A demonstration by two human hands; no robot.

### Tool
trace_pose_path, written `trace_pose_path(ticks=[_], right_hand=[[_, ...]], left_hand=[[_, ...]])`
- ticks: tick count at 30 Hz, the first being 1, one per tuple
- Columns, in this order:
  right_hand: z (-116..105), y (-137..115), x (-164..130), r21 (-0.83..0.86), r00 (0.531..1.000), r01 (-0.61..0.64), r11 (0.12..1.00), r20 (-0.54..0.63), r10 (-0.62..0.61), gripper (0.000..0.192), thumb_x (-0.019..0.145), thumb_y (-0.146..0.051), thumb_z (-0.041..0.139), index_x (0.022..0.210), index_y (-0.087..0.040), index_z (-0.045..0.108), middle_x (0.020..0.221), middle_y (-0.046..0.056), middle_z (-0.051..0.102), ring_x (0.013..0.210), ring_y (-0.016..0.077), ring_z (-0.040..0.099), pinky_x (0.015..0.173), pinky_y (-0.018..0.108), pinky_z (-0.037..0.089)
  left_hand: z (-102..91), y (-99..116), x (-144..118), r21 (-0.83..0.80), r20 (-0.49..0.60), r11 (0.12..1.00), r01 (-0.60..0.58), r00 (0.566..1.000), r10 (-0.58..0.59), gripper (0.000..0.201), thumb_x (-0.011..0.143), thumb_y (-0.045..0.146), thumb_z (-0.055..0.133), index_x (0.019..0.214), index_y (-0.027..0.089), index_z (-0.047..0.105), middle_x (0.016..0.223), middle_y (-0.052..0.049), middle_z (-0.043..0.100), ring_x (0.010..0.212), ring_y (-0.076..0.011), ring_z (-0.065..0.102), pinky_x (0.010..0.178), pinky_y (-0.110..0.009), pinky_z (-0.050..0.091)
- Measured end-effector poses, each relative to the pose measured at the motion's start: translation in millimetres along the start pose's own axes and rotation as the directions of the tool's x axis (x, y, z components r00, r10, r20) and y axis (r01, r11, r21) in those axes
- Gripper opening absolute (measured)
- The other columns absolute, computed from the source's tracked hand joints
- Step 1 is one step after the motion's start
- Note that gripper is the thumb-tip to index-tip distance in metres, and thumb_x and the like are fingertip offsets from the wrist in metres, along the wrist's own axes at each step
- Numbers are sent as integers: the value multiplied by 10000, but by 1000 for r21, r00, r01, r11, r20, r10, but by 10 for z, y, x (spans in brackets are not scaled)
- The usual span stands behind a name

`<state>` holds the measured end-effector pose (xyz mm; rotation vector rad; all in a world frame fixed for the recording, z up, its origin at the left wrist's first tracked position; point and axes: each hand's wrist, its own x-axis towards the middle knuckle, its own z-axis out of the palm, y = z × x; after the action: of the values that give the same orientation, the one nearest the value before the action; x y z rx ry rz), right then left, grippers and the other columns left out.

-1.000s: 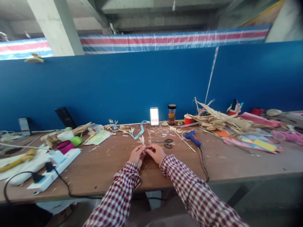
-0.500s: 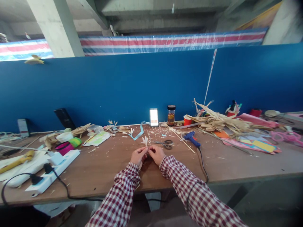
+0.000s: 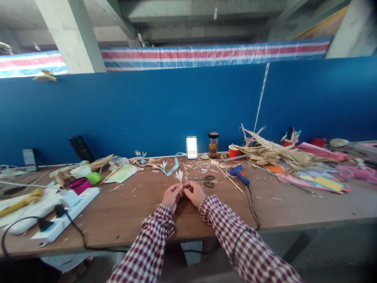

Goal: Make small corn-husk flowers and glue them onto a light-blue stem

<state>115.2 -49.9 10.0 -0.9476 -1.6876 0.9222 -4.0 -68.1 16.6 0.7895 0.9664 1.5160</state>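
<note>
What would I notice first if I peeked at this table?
Two hands, the left hand and right hand, pinch a little pale straw flower together at the middle of the brown table. Behind stands a big blue wall, and a heap of dry husks lies far right.

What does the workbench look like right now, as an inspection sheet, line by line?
Surface: brown wooden table, strewn with straw scraps.
Job's things: small pale straw flower, pinched between both hands.
Clutter: scissors, blue glue gun, jar, red cup, dried husk pile, tape rolls.
Grippers: left hand and right hand, fingers closed on the flower.
Cables: power strip with black cable; glue gun cord.
Surroundings: blue partition, concrete pillar.
</note>
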Motion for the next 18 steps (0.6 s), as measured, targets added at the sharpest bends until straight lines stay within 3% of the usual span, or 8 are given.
trace_pose_path(ticks=[6, 18], right_hand=[[-41, -18, 44, 101, 999, -33, 994, -30, 36, 206, 793, -296, 423, 822, -160, 575, 688, 16, 599, 594, 124, 550, 569, 247, 455], [-72, -75, 43, 183, 1000, -17, 983, -10, 20, 203, 745, -334, 519, 698, -150, 591, 631, 14, 613, 608, 139, 570, 613, 263, 468]], left_hand=[[14, 12, -10, 81, 10, 997, 10, 1000, -11, 282, 506, 289, 745, 688, 112, 622, 581, -7, 631, 347, -20, 423, 360, -154, 362], [63, 24, -46, 268, 42, 963, -14, 999, 3, 224, 532, 281, 725, 670, 120, 653, 455, 12, 600, 290, -45, 411, 300, -163, 280]])
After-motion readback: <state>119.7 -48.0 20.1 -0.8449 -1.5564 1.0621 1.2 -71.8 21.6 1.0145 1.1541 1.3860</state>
